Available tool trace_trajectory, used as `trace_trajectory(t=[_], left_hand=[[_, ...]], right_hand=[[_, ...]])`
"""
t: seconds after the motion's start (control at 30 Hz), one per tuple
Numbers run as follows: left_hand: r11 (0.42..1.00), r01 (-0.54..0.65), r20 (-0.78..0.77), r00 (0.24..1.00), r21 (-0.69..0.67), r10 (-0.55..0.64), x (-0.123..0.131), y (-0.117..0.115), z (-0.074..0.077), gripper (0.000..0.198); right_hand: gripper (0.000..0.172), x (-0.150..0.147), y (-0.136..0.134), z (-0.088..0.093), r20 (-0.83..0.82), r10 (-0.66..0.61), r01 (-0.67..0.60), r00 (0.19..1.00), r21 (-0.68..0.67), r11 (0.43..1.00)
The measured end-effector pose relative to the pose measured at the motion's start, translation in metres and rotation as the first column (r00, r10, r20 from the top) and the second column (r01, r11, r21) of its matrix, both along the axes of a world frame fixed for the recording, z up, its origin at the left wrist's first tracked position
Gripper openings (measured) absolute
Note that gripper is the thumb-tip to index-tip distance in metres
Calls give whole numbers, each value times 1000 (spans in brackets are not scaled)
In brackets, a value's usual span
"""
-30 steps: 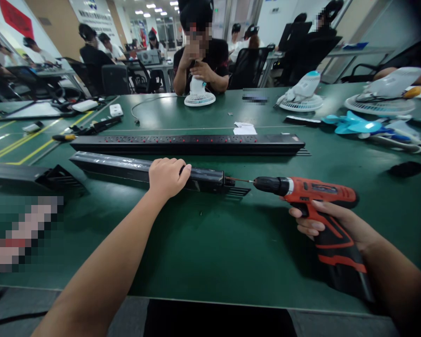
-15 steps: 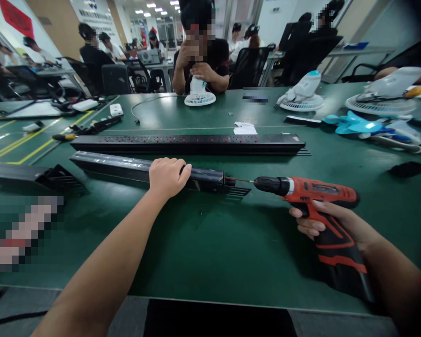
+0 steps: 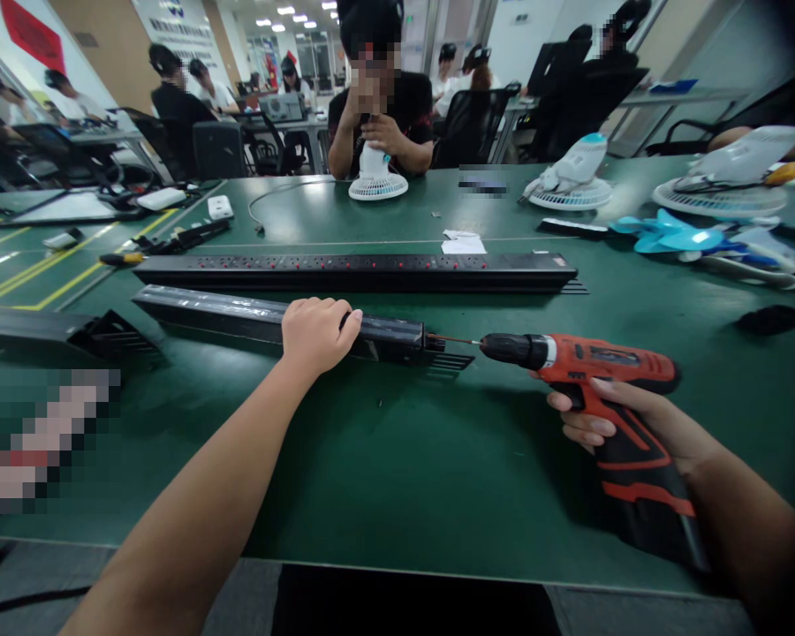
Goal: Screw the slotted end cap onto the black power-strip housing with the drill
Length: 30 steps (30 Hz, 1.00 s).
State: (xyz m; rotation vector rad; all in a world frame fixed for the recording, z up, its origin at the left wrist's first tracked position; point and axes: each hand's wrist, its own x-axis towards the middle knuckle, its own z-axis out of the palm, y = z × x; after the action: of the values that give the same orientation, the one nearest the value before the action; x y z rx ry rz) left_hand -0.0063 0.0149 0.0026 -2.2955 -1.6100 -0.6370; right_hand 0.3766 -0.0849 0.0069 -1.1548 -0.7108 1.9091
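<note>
My left hand [image 3: 319, 334] is closed over the top of a long black power strip housing [image 3: 218, 315] that lies on the green table. In my right hand [image 3: 593, 420] is a red and black cordless drill [image 3: 613, 362], my fingers wrapped round its handle. Its long thin driver bit [image 3: 460, 341] points left and reaches the slotted end bracket [image 3: 447, 359] of the housing. Whether the tip sits in a screw I cannot tell. Just behind lies a second black power strip [image 3: 358, 269] with a row of sockets and red marks.
Another black housing [image 3: 26, 327] lies at the left. White fan parts [image 3: 566, 181] and blue fan blades [image 3: 669, 234] cover the back right. Across the table a person [image 3: 384, 115] handles a white fan base [image 3: 377, 181]. A white paper [image 3: 462, 243] lies behind the strips.
</note>
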Motion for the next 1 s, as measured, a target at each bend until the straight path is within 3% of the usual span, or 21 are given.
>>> trace_trajectory(t=[1.0], left_hand=[[1000, -2, 10, 1000, 5, 2, 1, 0, 0, 49]], right_hand=[[28, -3, -1, 3, 14, -17, 17, 1000, -2, 1000]])
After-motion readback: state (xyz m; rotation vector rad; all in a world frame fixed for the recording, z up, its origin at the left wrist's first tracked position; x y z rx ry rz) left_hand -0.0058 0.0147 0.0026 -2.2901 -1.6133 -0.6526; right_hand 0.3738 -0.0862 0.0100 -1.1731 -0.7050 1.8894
